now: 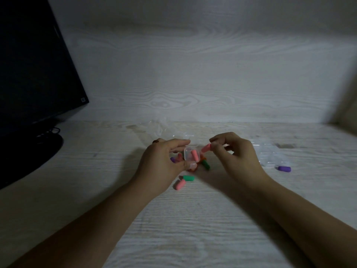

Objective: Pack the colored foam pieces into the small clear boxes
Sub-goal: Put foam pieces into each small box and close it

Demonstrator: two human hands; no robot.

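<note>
My left hand (164,161) holds a small clear box (190,156) just above the desk, its open side toward me, with one pink foam piece (194,155) inside. My right hand (233,153) pinches another pink foam piece (206,148) at the box's right edge. Loose pieces lie on the desk below the hands: a green one (188,178), a pink one (180,184), a dark green one (205,164), a purple one (173,159) partly hidden behind my left hand, and some orange under the box. One purple piece (284,168) lies apart at the right.
A dark monitor (32,74) on its round stand (46,149) fills the left side. Crumpled clear plastic (160,124) lies behind the hands. More clear boxes (270,153) sit at the right. A pale wooden wall rises behind the desk (193,219).
</note>
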